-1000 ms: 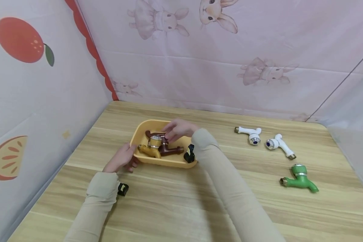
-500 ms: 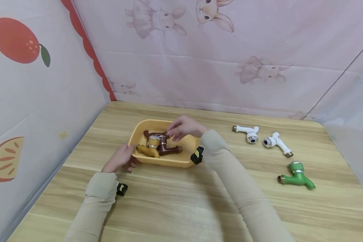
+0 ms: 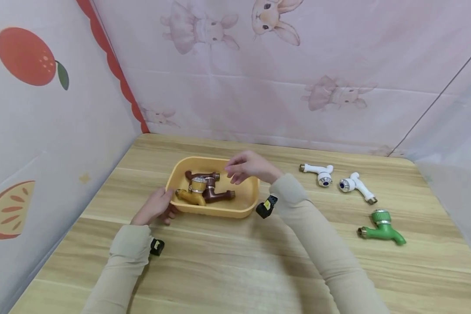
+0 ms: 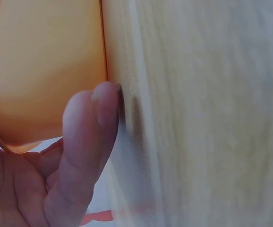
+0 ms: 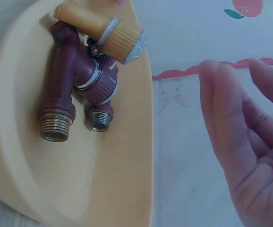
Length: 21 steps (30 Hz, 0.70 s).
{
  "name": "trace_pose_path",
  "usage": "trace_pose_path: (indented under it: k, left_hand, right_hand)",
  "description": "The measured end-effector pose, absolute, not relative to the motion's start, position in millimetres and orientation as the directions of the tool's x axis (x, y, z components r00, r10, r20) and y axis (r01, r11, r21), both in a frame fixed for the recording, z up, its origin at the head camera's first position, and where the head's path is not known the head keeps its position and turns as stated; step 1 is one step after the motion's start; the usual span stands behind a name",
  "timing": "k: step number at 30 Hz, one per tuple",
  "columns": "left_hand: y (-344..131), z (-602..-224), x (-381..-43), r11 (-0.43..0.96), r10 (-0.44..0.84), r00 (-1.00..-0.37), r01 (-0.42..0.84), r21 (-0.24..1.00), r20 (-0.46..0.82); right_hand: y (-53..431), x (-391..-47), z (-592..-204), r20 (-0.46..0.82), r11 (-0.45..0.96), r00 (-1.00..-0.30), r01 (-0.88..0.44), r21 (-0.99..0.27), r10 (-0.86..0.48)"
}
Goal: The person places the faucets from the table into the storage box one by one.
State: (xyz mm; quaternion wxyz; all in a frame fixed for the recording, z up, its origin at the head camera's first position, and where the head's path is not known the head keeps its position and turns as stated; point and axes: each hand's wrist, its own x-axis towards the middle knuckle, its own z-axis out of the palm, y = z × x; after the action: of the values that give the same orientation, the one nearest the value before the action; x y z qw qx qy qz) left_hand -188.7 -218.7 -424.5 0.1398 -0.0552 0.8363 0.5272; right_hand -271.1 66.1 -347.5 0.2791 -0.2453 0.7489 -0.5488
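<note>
In the head view, my left hand [image 3: 155, 207] grips the left end of a yellow plastic basin [image 3: 216, 213], thumb at the rim and fingers against the outer wall. The left wrist view shows those fingers [image 4: 82, 137] low beside the basin wall [image 4: 46, 61]. Inside lie a yellow tap [image 3: 192, 197] and two dark red taps, one nearer [image 3: 220, 196] and one behind [image 3: 194, 175]. The yellow tap leans on the red ones. My right hand [image 3: 251, 165] hovers over the basin's right part, holding nothing; in the right wrist view its fingers [image 5: 226, 109] and thumb are apart.
On the wooden table [image 3: 220, 261] to the right lie two white taps, one by the back [image 3: 318, 170] and another beside it [image 3: 357, 185]. A green tap [image 3: 382, 231] lies nearer. Printed cloth walls [image 3: 227, 100] stand behind and at the left.
My right hand has drawn away from the dark red taps, up and to the right, leaving them in the basin. The left hand keeps its place at the basin's left end.
</note>
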Motion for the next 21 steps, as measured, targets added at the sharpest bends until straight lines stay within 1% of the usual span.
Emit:
trace_pose_path:
  k: [4, 8, 17, 21]
  left_hand:
    - [-220, -423, -190, 0.444, 0.049, -0.955, -0.243, 0.863, -0.294]
    - [-216, -428, -189, 0.435, 0.051, -0.954, -0.247, 0.866, -0.297]
    - [-219, -430, -189, 0.439, 0.059, -0.959, -0.225, 0.870, -0.278]
    - [-220, -428, -192, 0.434, 0.062, -0.959, -0.223, 0.873, -0.276]
  right_hand:
    - [72, -264, -342, -0.165, 0.276, -0.724, -0.036, -0.960, -0.670]
    - [83, -257, -347, -0.174, 0.286, -0.727, -0.032, -0.958, -0.665]
    - [108, -250, -358, -0.119, 0.309, -0.753, -0.116, -0.944, -0.647]
    - [121, -251, -361, -0.103, 0.326, -0.778, -0.136, -0.935, -0.620]
